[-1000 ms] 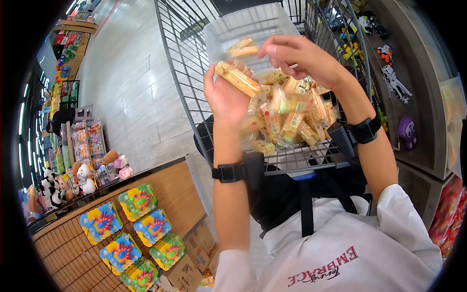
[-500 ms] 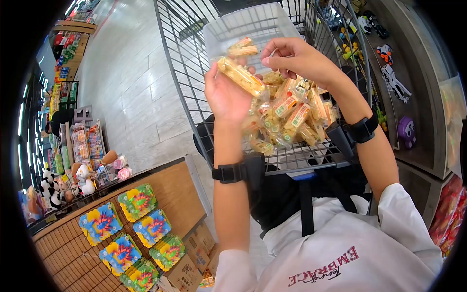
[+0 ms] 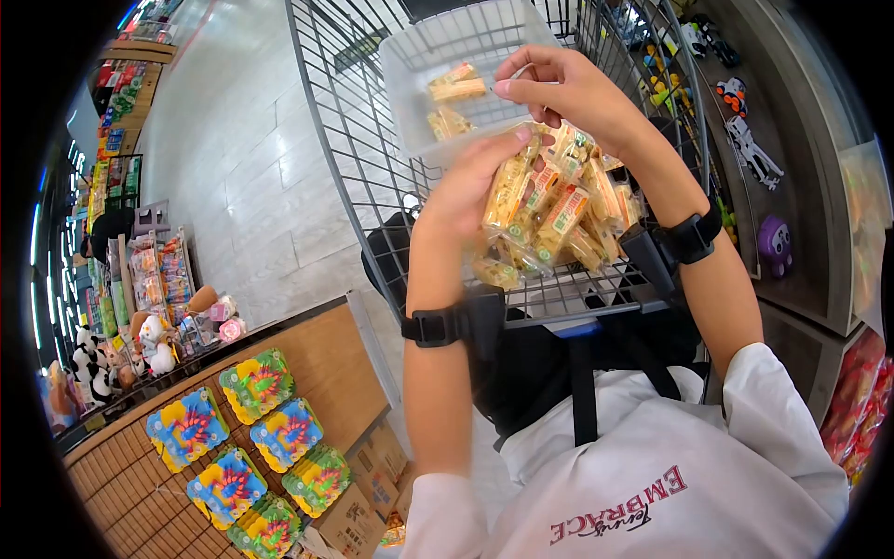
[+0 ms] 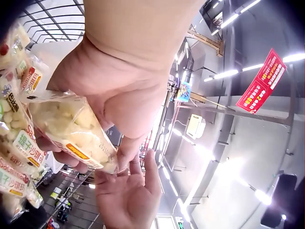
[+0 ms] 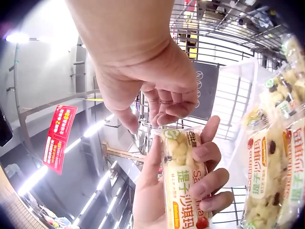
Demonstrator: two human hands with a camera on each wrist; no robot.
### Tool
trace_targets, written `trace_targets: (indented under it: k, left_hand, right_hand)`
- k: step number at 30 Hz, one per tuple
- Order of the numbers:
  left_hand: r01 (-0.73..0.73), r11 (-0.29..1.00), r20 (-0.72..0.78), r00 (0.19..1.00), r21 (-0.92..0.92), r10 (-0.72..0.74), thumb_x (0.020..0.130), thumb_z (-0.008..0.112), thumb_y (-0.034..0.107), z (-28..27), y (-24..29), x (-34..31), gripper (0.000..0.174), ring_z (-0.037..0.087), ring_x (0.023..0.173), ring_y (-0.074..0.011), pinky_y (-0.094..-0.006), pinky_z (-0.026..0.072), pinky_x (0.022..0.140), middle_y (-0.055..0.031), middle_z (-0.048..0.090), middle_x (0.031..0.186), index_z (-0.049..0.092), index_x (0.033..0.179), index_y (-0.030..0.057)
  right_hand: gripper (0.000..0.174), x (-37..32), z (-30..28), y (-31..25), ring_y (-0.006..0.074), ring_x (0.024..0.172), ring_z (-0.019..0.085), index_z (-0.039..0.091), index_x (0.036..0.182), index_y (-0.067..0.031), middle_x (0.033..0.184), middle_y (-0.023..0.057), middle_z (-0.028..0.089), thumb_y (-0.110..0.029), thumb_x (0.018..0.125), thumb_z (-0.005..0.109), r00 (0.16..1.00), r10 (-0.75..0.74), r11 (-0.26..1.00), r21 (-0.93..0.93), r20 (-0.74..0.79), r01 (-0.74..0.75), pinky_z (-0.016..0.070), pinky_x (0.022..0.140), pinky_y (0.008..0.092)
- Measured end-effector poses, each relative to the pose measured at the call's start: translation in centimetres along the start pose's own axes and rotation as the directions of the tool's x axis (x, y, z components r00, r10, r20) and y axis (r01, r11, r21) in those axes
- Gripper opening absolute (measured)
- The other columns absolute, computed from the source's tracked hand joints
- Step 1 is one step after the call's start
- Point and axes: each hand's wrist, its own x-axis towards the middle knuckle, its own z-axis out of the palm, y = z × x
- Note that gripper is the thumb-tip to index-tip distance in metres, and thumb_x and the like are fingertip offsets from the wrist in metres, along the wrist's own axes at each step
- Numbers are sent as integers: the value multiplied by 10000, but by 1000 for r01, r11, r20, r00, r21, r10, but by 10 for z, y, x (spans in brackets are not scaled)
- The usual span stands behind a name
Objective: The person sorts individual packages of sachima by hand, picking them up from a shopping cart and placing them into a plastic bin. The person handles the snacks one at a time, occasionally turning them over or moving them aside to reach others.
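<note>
My left hand [image 3: 463, 186] holds a wrapped sachima bar [image 5: 178, 171], its fingers curled along one side of the clear packet. Close by the packet's end is my right hand [image 3: 579, 98], with loosely bent fingers and the thumb apart from them in the right wrist view. Nothing shows between those fingers. A heap of similar sachima packets [image 3: 566, 216] lies under and beside my hands in the shopping cart [image 3: 328, 121]. Beyond them stands a translucent plastic bin [image 3: 402, 116], with a few bars lying in it.
To the right runs a shelf [image 3: 810, 214] with toys, among them a purple one [image 3: 775, 244]. A wooden display [image 3: 326, 359] with colourful toy packs [image 3: 256, 385] stands at the lower left. Pale floor tiles [image 3: 251, 158] stretch along the cart's left side.
My left hand has turned over from palm-up and shifted right with the bar, over the heap. The right hand has risen slightly. More bars in the bin now show.
</note>
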Motion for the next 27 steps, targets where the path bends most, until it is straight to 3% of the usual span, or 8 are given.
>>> trace_targets:
  k: [6, 18, 25, 27]
  left_hand:
    - [-19, 998, 33, 999, 57, 17, 960, 574, 274, 0, -1, 0, 412, 635, 908, -108, -237, 566, 747, -96, 648, 1064, 589, 1219, -46]
    - [-5, 998, 22, 1000, 65, 4, 947, 595, 235, -4, -4, 5, 372, 634, 863, -95, -208, 562, 669, -81, 657, 1033, 604, 1196, -41]
    - [11, 993, 13, 1000, 120, -13, 943, 607, 252, -9, -11, 8, 392, 635, 887, -106, -231, 551, 734, -73, 656, 1057, 600, 1208, -37]
    - [-108, 836, -28, 989, 537, 146, 944, 610, 263, -13, -16, 14, 407, 629, 924, -132, -261, 518, 807, -72, 656, 1076, 595, 1225, -31]
  right_hand:
    - [228, 1, -1, 3, 40, 584, 474, 634, 999, -54, 670, -36, 525, -234, 874, 695, 1000, 5, 1000, 19, 29, -5, 394, 525, 207]
    - [222, 3, 0, 8, 35, 595, 489, 631, 999, -63, 694, -43, 544, -236, 871, 691, 1000, -9, 1000, -5, 30, 9, 385, 535, 198]
    - [196, -2, -1, 6, 36, 616, 487, 637, 971, -68, 713, -46, 558, -232, 875, 686, 999, 24, 998, -61, 32, -22, 392, 554, 203]
    - [190, -1, -4, 6, 36, 647, 493, 641, 964, -70, 720, -51, 564, -230, 873, 687, 1000, 27, 1000, -11, -3, -27, 398, 580, 208]
